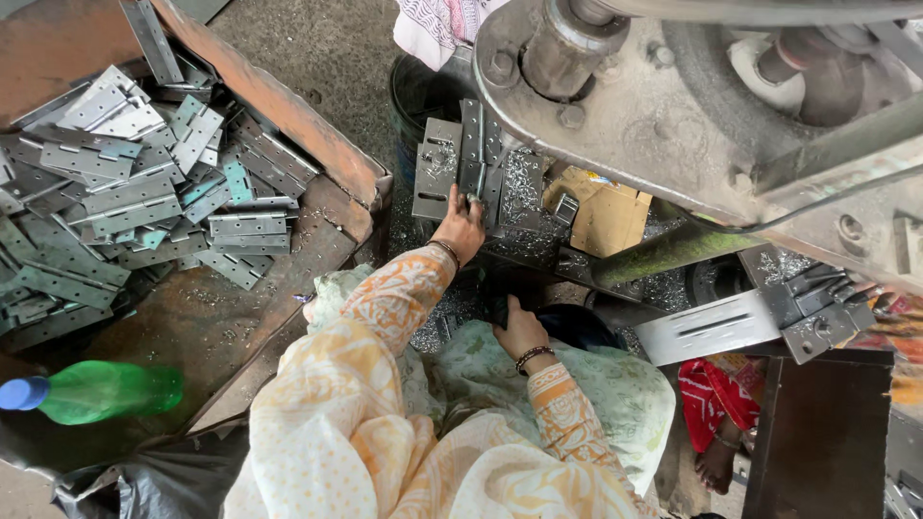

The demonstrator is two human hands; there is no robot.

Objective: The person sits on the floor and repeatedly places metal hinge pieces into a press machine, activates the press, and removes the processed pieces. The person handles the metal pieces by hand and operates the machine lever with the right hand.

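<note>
My left hand (461, 223) reaches forward to a grey metal fixture (437, 168) on the machine bed. Its fingers pinch a flat metal hinge (473, 154) standing upright between the fixture plates. My right hand (519, 332) lies lower, by my lap, on a pale green cloth (596, 384). Its fingers curl over something dark (495, 309) in shadow, and I cannot make out what. Both wrists wear bangles, and both sleeves are orange-and-white patterned. Metal shavings cover the bed around the fixture.
A large heap of grey hinges (125, 192) fills a rusty tray (288, 106) at left. A green bottle (106, 389) with a blue cap lies below it. The heavy press frame (673, 125) overhangs the upper right. Brown cardboard (611, 221), a slotted plate (707, 327) and a bare foot (716, 461) lie right.
</note>
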